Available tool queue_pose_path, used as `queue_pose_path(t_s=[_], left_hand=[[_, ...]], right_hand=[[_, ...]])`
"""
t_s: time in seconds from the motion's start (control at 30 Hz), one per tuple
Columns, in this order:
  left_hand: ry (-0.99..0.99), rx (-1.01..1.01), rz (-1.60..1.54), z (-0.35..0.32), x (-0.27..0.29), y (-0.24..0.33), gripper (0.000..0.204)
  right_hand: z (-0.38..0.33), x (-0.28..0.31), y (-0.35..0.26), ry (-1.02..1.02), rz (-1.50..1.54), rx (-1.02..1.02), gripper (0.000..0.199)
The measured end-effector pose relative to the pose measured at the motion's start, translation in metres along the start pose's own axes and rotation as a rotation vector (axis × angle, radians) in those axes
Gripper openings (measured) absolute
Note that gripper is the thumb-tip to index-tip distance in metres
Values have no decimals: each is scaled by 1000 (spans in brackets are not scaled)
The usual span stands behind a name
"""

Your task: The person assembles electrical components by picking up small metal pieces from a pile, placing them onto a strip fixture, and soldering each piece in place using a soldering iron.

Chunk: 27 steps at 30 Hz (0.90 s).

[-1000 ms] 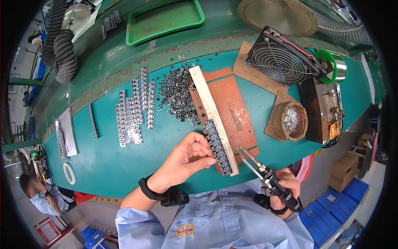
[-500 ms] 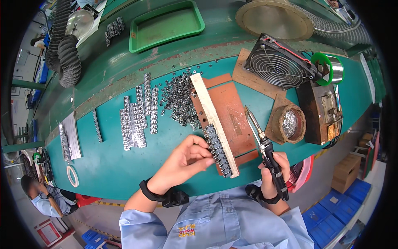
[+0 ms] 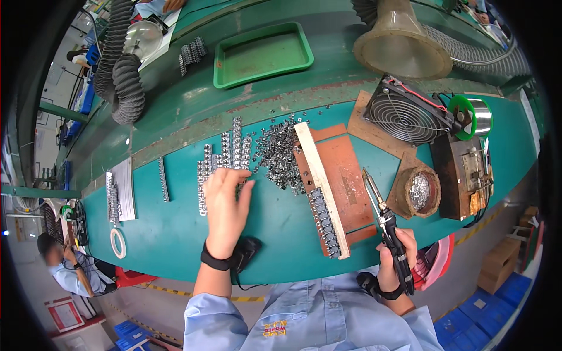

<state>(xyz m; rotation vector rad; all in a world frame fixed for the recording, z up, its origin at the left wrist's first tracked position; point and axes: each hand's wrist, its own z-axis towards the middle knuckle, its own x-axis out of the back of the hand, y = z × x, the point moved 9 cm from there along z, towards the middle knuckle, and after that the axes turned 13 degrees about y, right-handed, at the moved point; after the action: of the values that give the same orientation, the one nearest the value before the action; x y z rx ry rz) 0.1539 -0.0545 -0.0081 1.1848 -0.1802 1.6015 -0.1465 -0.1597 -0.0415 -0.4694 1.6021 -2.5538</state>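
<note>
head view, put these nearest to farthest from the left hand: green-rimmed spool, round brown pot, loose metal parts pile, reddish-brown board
From the left hand:
1. loose metal parts pile: just right, slightly beyond
2. reddish-brown board: farther right, past the pile
3. round brown pot: right of the board
4. green-rimmed spool: far right, toward the back

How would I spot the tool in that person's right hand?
Start at the green work surface and find the flat reddish-brown board on it. By that board's right edge, the right hand grips a black-handled tool with a slim metal tip. Unlike the round brown pot nearby, it is long, narrow and held in the hand.
</note>
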Motion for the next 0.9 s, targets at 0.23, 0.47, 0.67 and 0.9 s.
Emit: queue_pose_path(t_s=[0.23, 0.47, 0.67, 0.9], left_hand=[[59, -87, 120, 6, -9, 9, 16], [91, -91, 135, 1, -3, 14, 13], [120, -33, 26, 1, 2, 11, 11], [112, -29, -56, 1, 8, 13, 7]], right_hand=[[1, 1, -7, 7, 33, 2, 37], [0, 5, -8, 44, -29, 11, 35], [2, 2, -3, 46, 4, -47, 34], [5, -3, -10, -19, -19, -13, 33]])
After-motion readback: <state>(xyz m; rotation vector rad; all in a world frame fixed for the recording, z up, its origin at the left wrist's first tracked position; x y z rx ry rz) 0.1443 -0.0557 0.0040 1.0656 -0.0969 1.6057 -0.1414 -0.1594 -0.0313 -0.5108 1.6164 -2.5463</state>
